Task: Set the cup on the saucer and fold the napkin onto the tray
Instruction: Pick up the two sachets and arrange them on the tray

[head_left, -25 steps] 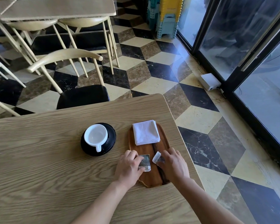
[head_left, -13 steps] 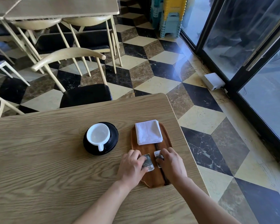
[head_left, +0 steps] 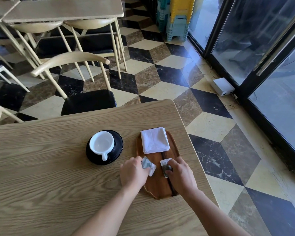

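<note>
Left hand (head_left: 134, 172) fingers (head_left: 138, 159) pinch a crinkled left sachet (head_left: 148, 166); the right hand (head_left: 180, 174) pinches a flat right sachet (head_left: 166, 166) over the oval dark-grained wooden tray (head_left: 160, 186). The square folded napkin (head_left: 155, 140) lies on its far end. The glossy white cup (head_left: 101, 142) sits on the round black saucer (head_left: 117, 142) on the woodgrain desk (head_left: 41, 167).

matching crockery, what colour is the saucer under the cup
Black round saucer, clearest in the head view.
</note>
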The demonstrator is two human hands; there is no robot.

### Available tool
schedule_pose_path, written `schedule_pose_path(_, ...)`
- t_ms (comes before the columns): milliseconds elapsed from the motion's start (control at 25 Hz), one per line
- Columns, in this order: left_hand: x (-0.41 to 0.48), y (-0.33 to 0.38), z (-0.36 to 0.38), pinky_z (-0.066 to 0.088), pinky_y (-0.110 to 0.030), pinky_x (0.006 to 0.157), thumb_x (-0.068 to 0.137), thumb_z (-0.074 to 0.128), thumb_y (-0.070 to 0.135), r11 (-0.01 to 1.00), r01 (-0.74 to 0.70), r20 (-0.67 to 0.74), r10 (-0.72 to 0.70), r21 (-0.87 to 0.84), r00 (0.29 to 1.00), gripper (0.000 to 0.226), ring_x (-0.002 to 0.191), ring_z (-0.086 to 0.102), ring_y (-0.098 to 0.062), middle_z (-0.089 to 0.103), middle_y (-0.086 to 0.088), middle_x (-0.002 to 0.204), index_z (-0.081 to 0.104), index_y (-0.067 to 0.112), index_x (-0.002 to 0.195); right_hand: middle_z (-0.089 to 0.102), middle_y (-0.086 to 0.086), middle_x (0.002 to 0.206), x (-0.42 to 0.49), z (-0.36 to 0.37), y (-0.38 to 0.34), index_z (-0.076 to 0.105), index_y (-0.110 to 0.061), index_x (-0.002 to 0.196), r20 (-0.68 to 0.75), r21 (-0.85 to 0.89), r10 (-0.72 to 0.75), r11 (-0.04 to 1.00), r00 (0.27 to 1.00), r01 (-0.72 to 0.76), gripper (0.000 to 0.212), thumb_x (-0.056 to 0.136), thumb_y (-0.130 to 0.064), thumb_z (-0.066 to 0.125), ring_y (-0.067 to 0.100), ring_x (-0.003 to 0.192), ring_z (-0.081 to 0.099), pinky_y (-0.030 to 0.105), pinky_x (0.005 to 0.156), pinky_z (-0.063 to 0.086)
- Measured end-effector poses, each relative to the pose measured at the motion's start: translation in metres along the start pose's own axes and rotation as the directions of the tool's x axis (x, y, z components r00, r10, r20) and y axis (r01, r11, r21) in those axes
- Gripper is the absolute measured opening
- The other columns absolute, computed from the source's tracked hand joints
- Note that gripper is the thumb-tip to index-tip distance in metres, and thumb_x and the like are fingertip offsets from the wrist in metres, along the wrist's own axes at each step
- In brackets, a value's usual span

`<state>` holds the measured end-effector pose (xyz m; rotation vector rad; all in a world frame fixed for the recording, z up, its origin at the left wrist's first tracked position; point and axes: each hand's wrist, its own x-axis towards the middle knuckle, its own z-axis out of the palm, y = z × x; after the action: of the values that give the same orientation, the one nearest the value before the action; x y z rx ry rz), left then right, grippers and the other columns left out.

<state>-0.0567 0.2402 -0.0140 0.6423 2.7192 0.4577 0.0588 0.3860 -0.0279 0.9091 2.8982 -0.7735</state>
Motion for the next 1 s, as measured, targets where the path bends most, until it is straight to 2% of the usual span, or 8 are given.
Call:
schedule_pose_path(120, -0.013, -0.006, -0.002, 0.041, -0.037, 0.076, 0.087, 0.046, 0.064, 0.984, -0.01, -0.033, 0.016, 0.18, 0.999, 0.049, 0.071, 0.062, -0.018, 0.068, 0.005, 0.071, 0.064, 0.022, 0.071, 0.052, -0.001, 0.098, 0.0, 0.0, 0.0, 0.058, -0.015, 0.097, 0.005, -0.003, -0.004, 1.0, 1.0, 0.004, 0.018, 0.086, -0.024, 0.069, 0.024, 0.096, 0.056, 0.033, 0.073, 0.047)
schedule_pose_path(200, -0.016, -0.011, -0.002, 0.044, -0.036, 0.069, 0.084, 0.059, 0.054, 0.976, -0.073, -0.115, 0.099, 0.207, 0.989, 0.035, 0.07, 0.058, -0.019, 0.065, 0.003, 0.071, 0.062, 0.022, 0.07, 0.053, 0.0, 0.1, 0.0, 0.001, 0.001, 0.059, -0.016, 0.099, 0.003, -0.01, -0.007, 1.0, 1.0, 0.007, 0.018, 0.086, -0.024, 0.069, 0.024, 0.096, 0.057, 0.033, 0.074, 0.049)
schedule_pose_path(280, -0.014, -0.02, 0.004, 0.049, -0.031, 0.069, 0.08, 0.071, 0.036, 0.945, -0.304, -0.118, 0.318, 0.119, 0.941, 0.02, 0.084, 0.056, -0.017, 0.061, 0.003, 0.09, 0.062, 0.02, 0.089, 0.053, 0.0, 0.1, 0.0, 0.001, 0.001, 0.059, -0.015, 0.099, 0.001, -0.01, -0.014, 1.0, 1.0, 0.014, 0.019, 0.086, -0.023, 0.069, 0.025, 0.096, 0.057, 0.033, 0.074, 0.048)
schedule_pose_path(400, -0.01, -0.026, 0.012, 0.051, -0.029, 0.084, 0.084, 0.069, 0.028, 0.78, -0.608, 0.075, 0.604, 0.148, 0.793, 0.032, 0.105, 0.054, -0.012, 0.059, 0.006, 0.113, 0.064, 0.024, 0.115, 0.054, 0.001, 0.101, 0.0, 0.002, 0.0, 0.058, -0.014, 0.098, -0.009, -0.019, -0.008, 1.0, 1.0, 0.008, 0.018, 0.086, -0.023, 0.069, 0.026, 0.096, 0.058, 0.031, 0.071, 0.043)
schedule_pose_path(520, -0.013, -0.018, 0.013, 0.049, -0.03, 0.077, 0.091, 0.057, 0.043, 0.804, -0.558, 0.036, 0.563, 0.205, 0.826, 0.026, 0.088, 0.052, -0.014, 0.059, 0.006, 0.095, 0.07, 0.023, 0.101, 0.055, 0.0, 0.101, 0.0, 0.002, -0.002, 0.059, -0.015, 0.097, -0.017, -0.01, 0.011, 1.0, 1.0, -0.011, 0.016, 0.087, -0.024, 0.067, 0.025, 0.096, 0.058, 0.03, 0.071, 0.043)
schedule_pose_path(600, -0.013, -0.01, 0.012, 0.047, -0.031, 0.075, 0.095, 0.048, 0.044, 0.862, -0.489, -0.005, 0.494, 0.132, 0.87, 0.032, 0.082, 0.049, -0.015, 0.057, 0.004, 0.088, 0.069, 0.021, 0.101, 0.056, 0.001, 0.099, -0.001, 0.001, -0.003, 0.062, -0.014, 0.096, -0.043, 0.013, 0.015, 1.0, 0.999, -0.015, 0.012, 0.088, -0.022, 0.066, 0.026, 0.092, 0.059, 0.031, 0.07, 0.044)
schedule_pose_path(760, -0.013, -0.009, 0.01, 0.046, -0.028, 0.075, 0.086, 0.068, 0.036, 0.897, -0.435, -0.017, 0.438, 0.081, 0.899, 0.037, 0.086, 0.048, -0.015, 0.052, 0.004, 0.092, 0.063, 0.022, 0.121, 0.054, 0.001, 0.094, -0.004, 0.0, -0.001, 0.066, -0.014, 0.097, -0.073, 0.002, -0.034, 0.999, 0.997, 0.034, 0.014, 0.085, -0.019, 0.07, 0.025, 0.088, 0.058, 0.031, 0.064, 0.044)
schedule_pose_path(1000, -0.013, -0.003, 0.015, 0.043, -0.035, 0.084, 0.085, 0.068, 0.025, 0.886, -0.438, 0.026, 0.439, 0.155, 0.898, 0.042, 0.099, 0.049, -0.017, 0.055, 0.008, 0.107, 0.06, 0.027, 0.126, 0.051, 0.0, 0.097, 0.001, 0.003, 0.0, 0.064, -0.012, 0.095, -0.022, -0.036, -0.033, 0.999, 0.999, 0.032, 0.012, 0.085, -0.016, 0.069, 0.026, 0.092, 0.058, 0.029, 0.067, 0.041)
